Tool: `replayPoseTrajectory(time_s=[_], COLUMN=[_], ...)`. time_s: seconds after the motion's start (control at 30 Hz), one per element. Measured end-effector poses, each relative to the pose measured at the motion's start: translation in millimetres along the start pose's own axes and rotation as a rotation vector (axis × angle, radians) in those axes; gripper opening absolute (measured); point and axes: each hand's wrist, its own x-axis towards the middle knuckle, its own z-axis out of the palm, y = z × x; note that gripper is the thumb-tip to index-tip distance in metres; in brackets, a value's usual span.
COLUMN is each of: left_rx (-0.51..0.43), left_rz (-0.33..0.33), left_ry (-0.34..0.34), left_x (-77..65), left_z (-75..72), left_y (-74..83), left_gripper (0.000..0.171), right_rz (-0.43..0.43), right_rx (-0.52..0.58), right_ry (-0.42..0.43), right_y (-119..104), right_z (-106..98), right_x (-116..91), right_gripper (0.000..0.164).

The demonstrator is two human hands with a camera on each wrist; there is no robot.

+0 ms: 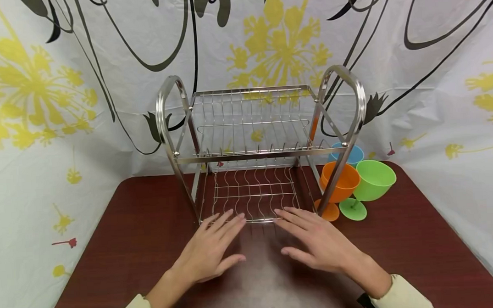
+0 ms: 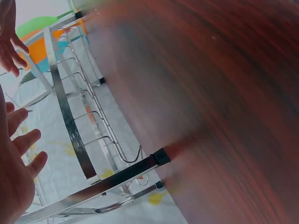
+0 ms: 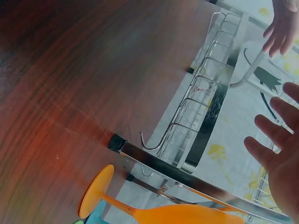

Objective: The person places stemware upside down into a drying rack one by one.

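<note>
Well, nearest me I see one left hand (image 1: 212,249) and one right hand (image 1: 320,240), fingers loosely extended, holding nothing. Just beyond, one shiny silver two-tier wire rack (image 1: 261,156) stands upright on one reddish-brown table (image 1: 142,236). Right of it sit three goblets (image 1: 376,181): orange, green and blue.

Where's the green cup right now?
In the head view, the green cup stands on the table, right of the rack and beside the orange cup.

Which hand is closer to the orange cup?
The right hand: it's just in front of the orange cup, a bit to its left. The left hand is farther away, before the metal rack's left half.
</note>
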Motion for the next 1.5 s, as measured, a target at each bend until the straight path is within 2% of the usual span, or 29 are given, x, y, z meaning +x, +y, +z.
replayPoseTrajectory(time_s=[0.2, 0.43, 0.53, 0.67, 0.83, 1.07, 1.33, 1.5], left_rx=[-0.031, -0.068, -0.061, -0.064, -0.086, -0.079, -0.051, -0.052], left_rz=[-0.016, -0.044, -0.065, -0.101, -0.129, -0.181, -0.2, -0.233], left_ry=[0.06, 0.205, 0.244, 0.287, 0.372, 0.483, 0.565, 0.574], left_x=[4.3, 7.7, 8.2, 7.4, 9.9, 15.5, 18.7, 18.9], left_z=[0.1, -0.9, -1.1, -1.7, -3.5, -8.7, -15.2, -19.8], left_y=[0.4, 0.0, -0.2, -0.9, -1.5, -4.8, -10.5, -14.3], left_gripper=[0.07, 0.065, 0.063, 0.062, 0.06, 0.058, 0.056, 0.056], right_rz=[0.004, 0.022, 0.029, 0.011, 0.011, 0.05, 0.078, 0.127], right_rx=[0.014, 0.017, 0.016, 0.014, 0.04, 0.071, 0.088, 0.131], right_ry=[0.082, 0.173, 0.211, 0.303, 0.423, 0.48, 0.605, 0.643], right_y=[0, 3, 4, 6, 8, 10, 12, 15], right_z=[-5, -10, -11, -12, -15, -20, -23, -26], right_x=[0, 1, 0, 1, 2, 1, 3, 2], right_gripper=[0.058, 0.055, 0.053, 0.05, 0.046, 0.045, 0.043, 0.045])
